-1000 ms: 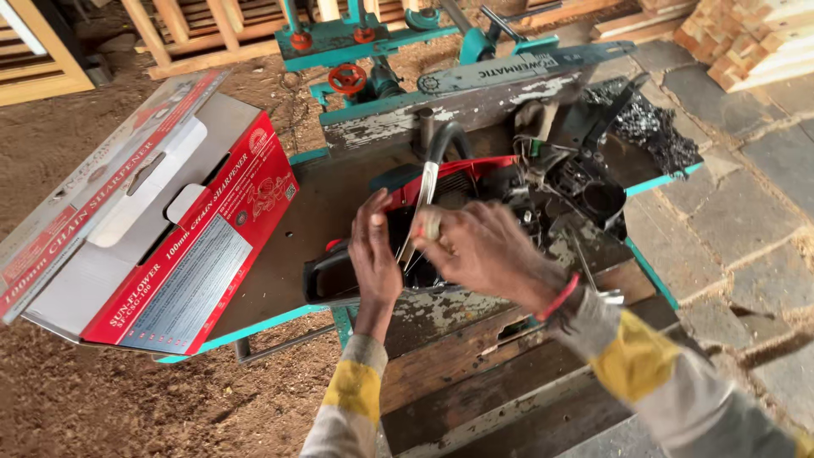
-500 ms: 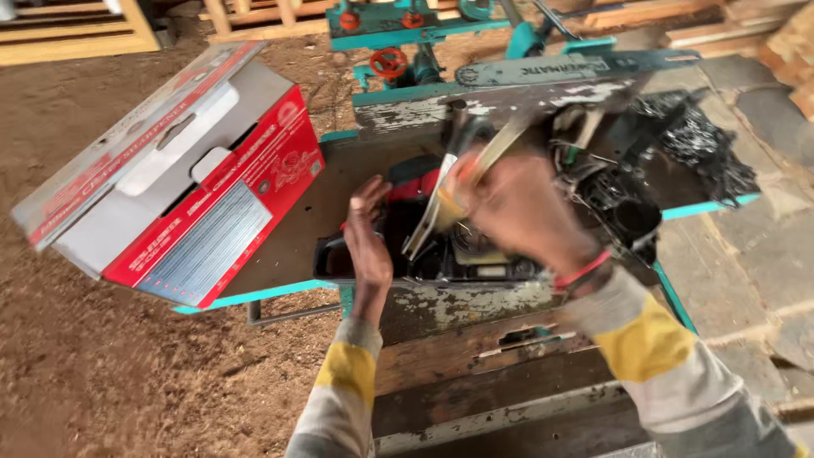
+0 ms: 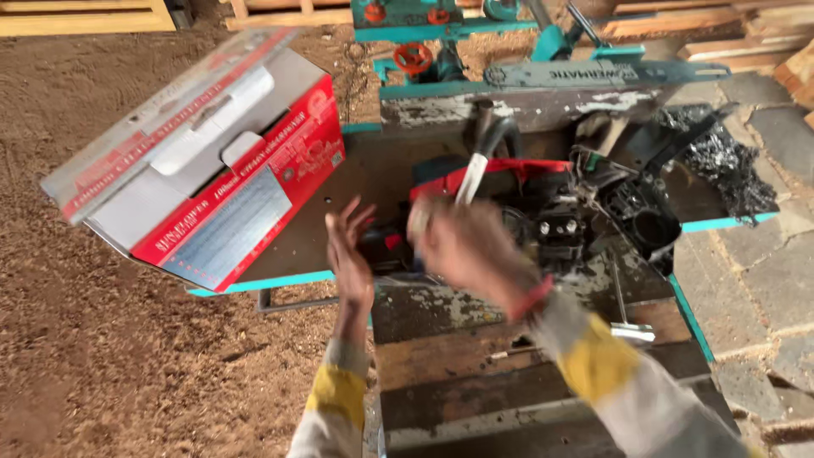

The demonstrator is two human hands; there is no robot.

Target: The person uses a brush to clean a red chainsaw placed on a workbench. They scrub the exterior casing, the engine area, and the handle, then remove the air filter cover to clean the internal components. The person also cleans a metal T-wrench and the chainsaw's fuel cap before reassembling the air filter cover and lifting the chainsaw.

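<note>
Both hands hover over the worn table (image 3: 475, 305): the left hand (image 3: 349, 253) open, the blurred right hand (image 3: 462, 246) beside a red-black chainsaw (image 3: 526, 199). A red-white box (image 3: 212, 178) sits left.

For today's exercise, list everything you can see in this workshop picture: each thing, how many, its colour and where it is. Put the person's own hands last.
box: one, red and grey, open, on the bench's left end
bench: one, dark top with teal edge, centre
machine: one, red and black, partly dismantled, mid-bench
chain: one heap, black, on the bench's right end
wrench: one, metal, on the planks at the machine's right
handwheel: one, red, on the teal gear behind the bench
planks: several, worn brown, below the bench
sawdust: brown, covering the ground at left
left hand: open, fingers spread, beside the machine
right hand: blurred, its grip closed on a pale strip
</note>
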